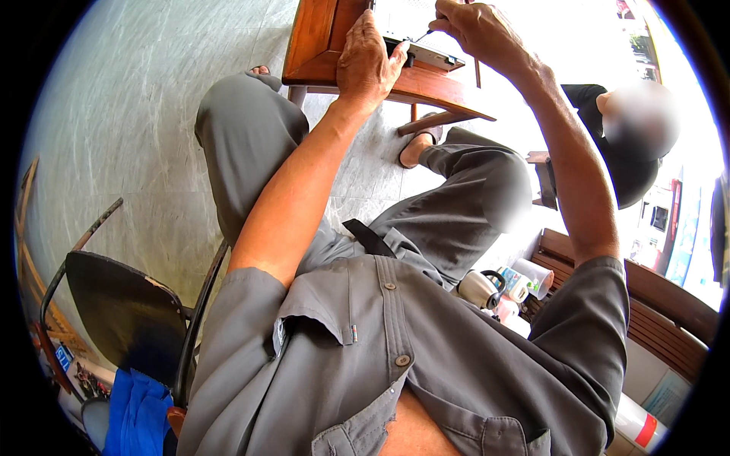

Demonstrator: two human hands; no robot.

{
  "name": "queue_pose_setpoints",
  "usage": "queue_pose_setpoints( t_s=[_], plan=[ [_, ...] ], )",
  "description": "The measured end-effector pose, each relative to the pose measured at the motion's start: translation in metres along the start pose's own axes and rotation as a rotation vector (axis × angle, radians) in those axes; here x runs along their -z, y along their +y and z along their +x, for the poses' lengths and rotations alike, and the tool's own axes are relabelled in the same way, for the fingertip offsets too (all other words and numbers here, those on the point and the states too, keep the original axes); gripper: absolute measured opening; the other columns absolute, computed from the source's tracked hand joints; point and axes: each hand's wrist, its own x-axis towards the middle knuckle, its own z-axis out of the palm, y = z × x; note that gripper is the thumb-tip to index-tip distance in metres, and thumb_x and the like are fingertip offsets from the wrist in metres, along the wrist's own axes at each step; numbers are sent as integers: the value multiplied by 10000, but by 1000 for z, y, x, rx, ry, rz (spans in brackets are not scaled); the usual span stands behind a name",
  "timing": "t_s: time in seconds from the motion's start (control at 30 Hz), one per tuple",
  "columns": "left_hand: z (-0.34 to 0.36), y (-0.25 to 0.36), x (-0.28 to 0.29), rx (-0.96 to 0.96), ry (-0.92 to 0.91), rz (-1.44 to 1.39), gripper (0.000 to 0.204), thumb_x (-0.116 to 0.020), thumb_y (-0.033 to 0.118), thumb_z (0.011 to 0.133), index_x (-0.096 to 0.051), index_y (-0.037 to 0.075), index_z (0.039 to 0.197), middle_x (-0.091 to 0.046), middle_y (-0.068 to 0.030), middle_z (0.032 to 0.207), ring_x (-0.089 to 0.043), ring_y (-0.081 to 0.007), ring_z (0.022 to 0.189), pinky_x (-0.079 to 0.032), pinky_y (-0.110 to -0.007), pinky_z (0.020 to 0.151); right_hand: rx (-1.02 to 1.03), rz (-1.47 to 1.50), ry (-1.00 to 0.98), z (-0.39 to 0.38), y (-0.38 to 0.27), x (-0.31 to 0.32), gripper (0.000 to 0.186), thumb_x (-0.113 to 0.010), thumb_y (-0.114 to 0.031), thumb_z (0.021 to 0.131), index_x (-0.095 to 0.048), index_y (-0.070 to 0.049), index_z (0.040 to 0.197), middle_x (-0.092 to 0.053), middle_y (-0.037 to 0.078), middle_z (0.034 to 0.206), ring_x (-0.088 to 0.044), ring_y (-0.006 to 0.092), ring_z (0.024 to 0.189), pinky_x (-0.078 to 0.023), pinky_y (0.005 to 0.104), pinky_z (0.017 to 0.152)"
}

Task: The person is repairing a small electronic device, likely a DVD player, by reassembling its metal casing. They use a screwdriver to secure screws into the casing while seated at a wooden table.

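In the head view, I see the left hand (pixel 368 67) with straight fingers, thumb apart, beside a flat metal device (pixel 435 55) on the smooth reddish wooden table (pixel 313 45). The right hand (pixel 485 34) is clamped on a thin tool (pixel 423 36). A rounded kettle (pixel 476 289) stands near a cup (pixel 538 278); their contents I cannot tell.

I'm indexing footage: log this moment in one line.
left hand: extended at silver-edged device; right hand: grips thin tool near device; support: wooden table

Head-worn fisheye, close, facing down toward hands (pixel 366 67)
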Motion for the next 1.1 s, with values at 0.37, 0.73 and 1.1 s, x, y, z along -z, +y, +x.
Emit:
queue_pose_setpoints(
  t_s=[0.37, 0.73, 1.1],
  plan=[
    [1, 0, 1, 22, -11, -18, 808, -738, 397, 938, -390, -105, 1465, -526, -307, 1426, -537, -418, 1329, -464, -447, 1117, 41, 180, 62, -4, 4, 1, 197, -678, -208, 971, -671, -11, 975, -686, 198, 797, -686, 379, 723, -533, 477, 665],
    [3, 1, 3, -9, 11, -5, 799, -750, 402, 933, -401, -89, 1458, -543, -293, 1403, -551, -408, 1315, -483, -444, 1097, -157, 348, 67, -5, -10, 1, 105, -669, -108, 963, -670, -6, 988, -686, 164, 771, -705, 284, 689, -545, 407, 637],
    [1, 0, 0, 2, 17, 3, 810, -739, 419, 939, -393, -93, 1462, -540, -292, 1405, -546, -409, 1315, -481, -450, 1095, -188, 382, 60, -5, -10, -3, 113, -647, -118, 976, -663, -9, 1005, -686, 169, 788, -702, 283, 693, -544, 401, 646]
  ],
)
